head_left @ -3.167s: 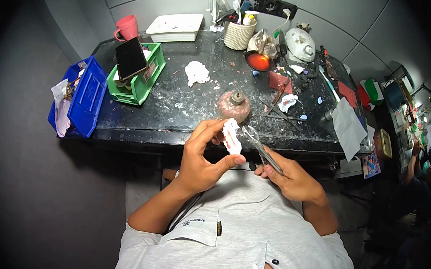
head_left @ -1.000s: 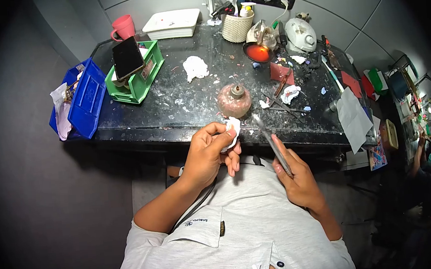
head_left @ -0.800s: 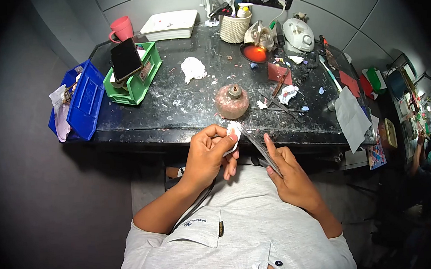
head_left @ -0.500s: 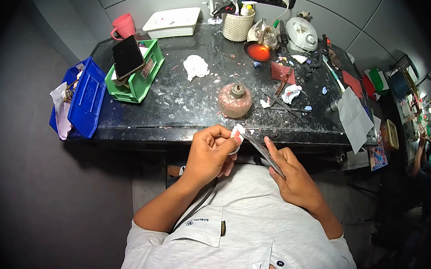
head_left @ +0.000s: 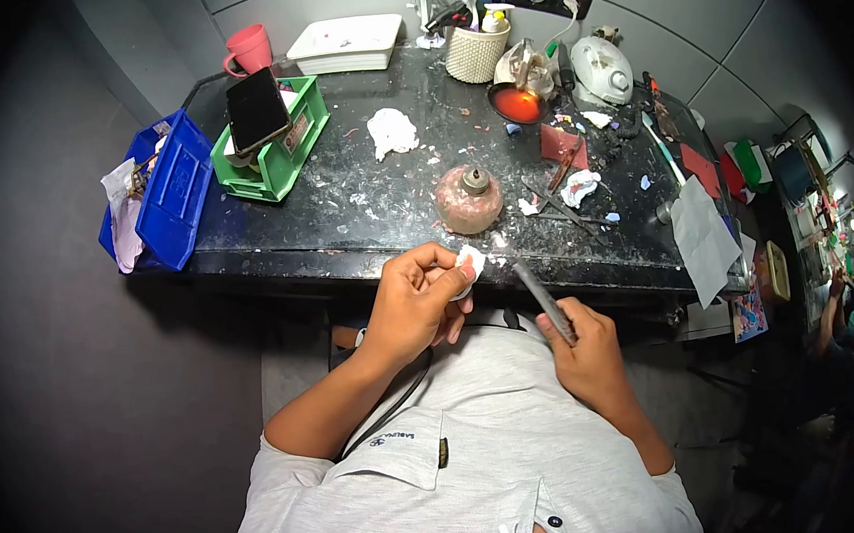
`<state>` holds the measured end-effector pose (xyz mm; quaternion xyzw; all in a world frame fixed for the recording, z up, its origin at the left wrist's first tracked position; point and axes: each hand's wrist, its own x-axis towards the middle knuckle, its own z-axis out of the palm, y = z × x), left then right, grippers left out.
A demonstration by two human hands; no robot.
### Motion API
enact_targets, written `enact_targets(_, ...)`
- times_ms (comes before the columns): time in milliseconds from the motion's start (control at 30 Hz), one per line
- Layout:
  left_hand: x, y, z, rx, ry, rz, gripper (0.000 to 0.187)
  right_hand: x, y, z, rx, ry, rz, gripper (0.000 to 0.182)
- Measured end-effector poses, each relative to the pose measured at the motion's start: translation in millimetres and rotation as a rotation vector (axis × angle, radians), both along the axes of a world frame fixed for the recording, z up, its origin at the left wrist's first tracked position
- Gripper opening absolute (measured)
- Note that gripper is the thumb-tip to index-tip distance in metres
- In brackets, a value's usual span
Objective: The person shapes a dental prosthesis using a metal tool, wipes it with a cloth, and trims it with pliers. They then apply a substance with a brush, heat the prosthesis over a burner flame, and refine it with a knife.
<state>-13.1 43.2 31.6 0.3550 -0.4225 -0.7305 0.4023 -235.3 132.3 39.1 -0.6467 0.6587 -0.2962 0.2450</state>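
Note:
My left hand (head_left: 419,295) is closed around a small white plaster piece (head_left: 470,259) with a pink patch, pinched between thumb and fingers just off the desk's front edge. Its lower part is hidden behind my fingers. My right hand (head_left: 585,345) grips the rear end of a long, flat grey metal file (head_left: 542,298). The file points up and left toward the desk edge, its tip apart from the plaster piece. Beyond my hands stands a round glass spirit lamp (head_left: 468,201) with a metal cap.
The black desk (head_left: 345,228) carries plaster crumbs, a white lump (head_left: 392,132), crossed metal tools (head_left: 564,212) and a pink wax sheet (head_left: 559,142). Left are a green bin (head_left: 308,116) with a phone (head_left: 259,110) and a blue box (head_left: 177,210). A glowing orange dish (head_left: 518,104) sits behind.
My right hand has drawn the file away from the plaster piece, to the right and slightly down. My left hand stays nearly in place with the piece.

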Motion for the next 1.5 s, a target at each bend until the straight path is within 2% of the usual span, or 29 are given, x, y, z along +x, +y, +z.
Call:
enact_targets(133, 1.3, -2.3, -4.1, -0.175, 0.064, 0.026, 0.017, -19.3, -1.7, 3.1, -0.111, 0.009, -0.097, 0.029)
enact_targets(167, -0.3, -1.3, -7.3, -0.376, -0.038, 0.115, 0.023, -27.0, -2.8, 6.5, 0.001, -0.038, -0.145, 0.032)
enact_targets(200, -1.1, -0.5, -9.0, -0.577, -0.140, 0.203, 0.029, -33.8, -4.2, 4.8, -0.044, -0.076, -0.131, 0.035)
enact_targets(333, 5.3, 0.9, -5.2, -0.720, -0.335, 0.208, 0.034, -46.6, -4.1, 4.0, -0.071, -0.101, -0.114, 0.043)
enact_targets(433, 6.3, -2.3, -7.6, -0.757, -0.354, 0.205, 0.034, -52.4, -6.5, 3.4, -0.077, -0.160, -0.103, 0.048)
enact_targets(467, 5.6, -1.9, -5.2, -0.758, -0.355, 0.206, 0.034, -53.7, -7.5, 2.9, -0.074, -0.174, -0.107, 0.051)
enact_targets(533, 3.3, -1.1, 1.6, -0.318, 0.034, 0.113, 0.030, -47.9, -7.3, 9.7, -0.079, -0.155, -0.075, 0.052)
enact_targets(600, 6.4, -6.4, -5.1, -0.306, 0.029, 0.067, 0.028, -38.4, -5.9, 15.6, -0.082, -0.136, -0.045, 0.052)
enact_targets(667, 6.1, -7.5, -8.7, -0.209, 0.129, 0.007, 0.028, -26.2, -3.2, 19.4, -0.071, -0.068, 0.108, 0.052)
enact_targets(700, 5.5, -6.9, -8.3, -0.207, 0.128, 0.005, 0.028, -20.0, -1.0, 24.3, 0.019, -0.079, 0.132, 0.054)
enact_targets(767, 4.6, -5.5, -5.4, -0.164, 0.129, -0.006, 0.028, -13.7, -0.6, 21.2, 0.027, -0.079, 0.165, 0.057)
enact_targets(900, 7.1, -4.0, -2.4, -0.205, 0.079, 0.000, 0.024, -10.7, -1.7, 18.4, 0.018, -0.024, 0.251, 0.062)
enact_targets(967, 6.0, -3.7, -8.6, -0.576, -0.223, 0.118, 0.018, -11.9, -2.2, 20.2, -0.005, 0.032, 0.265, 0.064)
enact_targets(1067, 7.3, -1.6, -6.9, -0.456, -0.170, 0.054, 0.016, -13.0, -1.8, 22.8, -0.012, 0.138, 0.277, 0.068)
enact_targets(1500, 13.9, -4.4, -4.6, -0.552, -0.281, 0.002, 0.015, -9.8, -2.9, 22.6, -0.071, 0.211, 0.252, 0.067)
